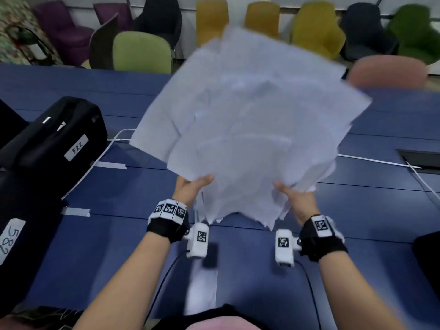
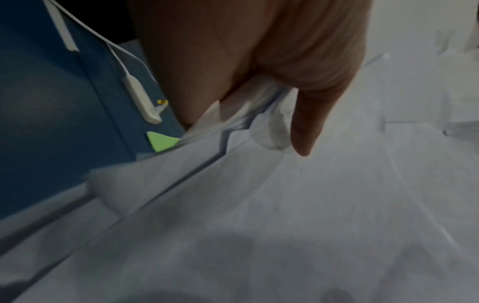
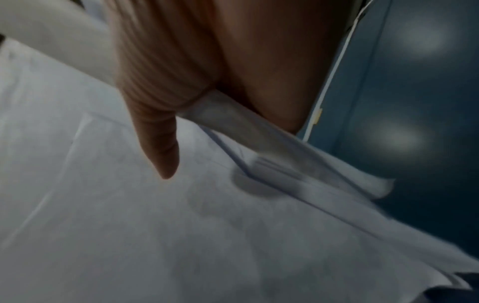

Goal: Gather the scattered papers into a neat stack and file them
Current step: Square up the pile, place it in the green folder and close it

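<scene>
Head view: I held the papers point(image 1: 247, 120) up over the blue tabletop point(image 1: 133, 182), fanned out and blurred, their edges uneven.
Left hand point(image 1: 190, 186): it gripped the lower left edge of the papers, thumb on top.
Right hand point(image 1: 297, 198): it gripped the lower right edge, thumb on top as well.
Left wrist view: my thumb point(image 2: 308, 123) lay over the sheets point(image 2: 285, 205), with several edges bunched in the crook of my hand point(image 2: 233, 51); a white cable point(image 2: 134, 90) and a green scrap point(image 2: 160, 141) lay on the tabletop beyond.
Right wrist view: my thumb point(image 3: 158, 139) pressed on the top sheet point(image 3: 129, 225) while the rest of my hand point(image 3: 220, 51) clamped the layered edges from beneath.
Papers: off the tabletop, between both my hands, not squared up.
Surroundings: black cases point(image 1: 54, 139) labelled 522 and 582 stood at my left, white cable point(image 1: 371, 160) ran across the tabletop, and coloured chairs point(image 1: 142, 51) lined the far side.
</scene>
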